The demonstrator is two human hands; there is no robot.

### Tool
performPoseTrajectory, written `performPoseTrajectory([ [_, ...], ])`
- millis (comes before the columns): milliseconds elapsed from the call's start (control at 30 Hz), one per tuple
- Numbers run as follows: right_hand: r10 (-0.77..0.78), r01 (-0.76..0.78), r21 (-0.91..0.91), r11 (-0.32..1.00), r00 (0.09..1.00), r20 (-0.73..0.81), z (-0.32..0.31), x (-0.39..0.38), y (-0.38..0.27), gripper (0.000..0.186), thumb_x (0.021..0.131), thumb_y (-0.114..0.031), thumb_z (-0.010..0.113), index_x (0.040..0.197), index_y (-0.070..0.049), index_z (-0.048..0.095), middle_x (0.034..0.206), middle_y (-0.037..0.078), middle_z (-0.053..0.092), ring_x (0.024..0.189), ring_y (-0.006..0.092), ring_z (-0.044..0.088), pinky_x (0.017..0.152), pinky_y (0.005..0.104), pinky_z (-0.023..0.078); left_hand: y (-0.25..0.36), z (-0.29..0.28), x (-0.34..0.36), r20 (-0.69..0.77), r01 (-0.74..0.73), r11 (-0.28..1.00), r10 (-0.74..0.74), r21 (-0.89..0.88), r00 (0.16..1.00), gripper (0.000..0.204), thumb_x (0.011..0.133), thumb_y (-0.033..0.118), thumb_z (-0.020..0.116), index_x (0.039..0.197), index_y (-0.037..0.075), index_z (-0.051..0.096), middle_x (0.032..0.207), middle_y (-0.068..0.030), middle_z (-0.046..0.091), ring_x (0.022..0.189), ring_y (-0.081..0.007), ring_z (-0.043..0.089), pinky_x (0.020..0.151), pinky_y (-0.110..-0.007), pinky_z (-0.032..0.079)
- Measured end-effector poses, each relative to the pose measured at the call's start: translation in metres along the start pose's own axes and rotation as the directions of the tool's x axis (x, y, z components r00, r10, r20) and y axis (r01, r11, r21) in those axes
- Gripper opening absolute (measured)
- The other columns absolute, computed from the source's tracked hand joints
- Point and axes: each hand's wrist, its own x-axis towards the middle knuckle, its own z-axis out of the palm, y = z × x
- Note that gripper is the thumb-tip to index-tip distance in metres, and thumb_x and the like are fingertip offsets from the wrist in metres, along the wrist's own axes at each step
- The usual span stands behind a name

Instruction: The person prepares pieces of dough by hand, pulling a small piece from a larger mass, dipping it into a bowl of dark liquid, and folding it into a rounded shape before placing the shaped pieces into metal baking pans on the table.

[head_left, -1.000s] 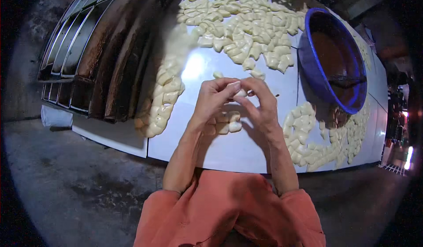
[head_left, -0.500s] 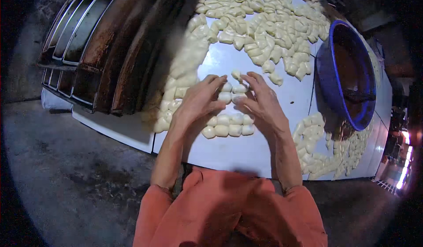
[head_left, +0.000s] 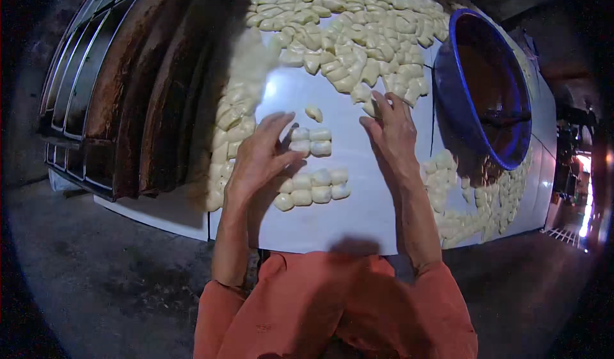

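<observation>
A small block of pale dough balls (head_left: 311,142), set side by side in two short rows, lies on the white tabletop. My left hand (head_left: 263,153) is at its left side, thumb and fingers apart, holding nothing. Just beyond the block sits a single loose dough piece (head_left: 313,113). Nearer to me is a longer double row of dough balls (head_left: 312,188). My right hand (head_left: 395,132) reaches to the near edge of a big spread of cut dough pieces (head_left: 358,39). Its thumb and fingers are spread around a dough piece (head_left: 369,108), with no grip on it visible.
A large blue basin (head_left: 458,96) with brown contents stands tilted-looking at the right. Dark metal baking pans (head_left: 121,77) are stacked at the left. More dough pieces lie along the left side (head_left: 233,112) and at the near right (head_left: 486,199). The table's front edge is close to my body.
My right hand has left the small dough block and moved right to the edge of the dough spread. My left hand stays beside the block. The whole view has shifted a little.
</observation>
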Motion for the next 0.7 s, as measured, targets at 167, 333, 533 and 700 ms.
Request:
performPoseTrajectory([
  [167,0.129,-0.161,0.333,0.929,0.985,0.116,0.020,0.000,0.028,0.025,0.086,-0.017,0.067,0.107,-0.002,0.066,0.084,0.010,0.066,0.073,0.0286,0.063,0.072,0.0381,0.052,0.031,0.013,0.015,-0.139,0.044,0.983,-0.070,-0.181,0.988,0.039,0.084,0.021,0.075,0.119,0.005,0.066,0.102,-0.0114,0.068,0.074,-0.0211,0.067,0.068,-0.033,0.054],
  [333,0.338,-0.533,0.846,-0.018,0.793,0.507,-0.017,-0.026,-0.003,0.025,0.090,-0.013,0.060,0.113,-0.002,0.061,0.084,0.002,0.063,0.064,0.0076,0.057,0.051,0.0229,0.046,0.061,0.049,0.028,-0.038,-0.094,0.971,0.088,-0.218,0.995,0.048,0.080,0.031,0.078,0.119,0.005,0.065,0.097,-0.0121,0.069,0.069,-0.0229,0.067,0.065,-0.035,0.054],
  [533,0.306,-0.496,0.868,-0.034,0.821,0.482,-0.039,-0.044,-0.010,0.025,0.096,-0.014,0.055,0.117,-0.002,0.059,0.100,0.006,0.065,0.082,0.0097,0.061,0.075,0.0231,0.052,0.092,0.075,0.033,0.054,0.006,0.923,0.016,-0.385,0.998,0.030,0.086,0.019,0.073,0.109,0.001,0.069,0.099,-0.0105,0.071,0.072,-0.0158,0.065,0.063,-0.030,0.051],
  [700,0.278,-0.506,0.862,0.030,0.832,0.479,-0.050,-0.054,-0.006,0.028,0.092,-0.011,0.067,0.117,-0.002,0.059,0.100,0.006,0.066,0.087,0.0107,0.064,0.076,0.0253,0.054,0.095,0.077,0.033,0.121,0.022,0.904,0.034,-0.427,0.992,0.028,0.090,0.014,0.068,0.115,0.001,0.066,0.097,-0.0085,0.071,0.073,-0.0114,0.064,0.064,-0.028,0.051],
])
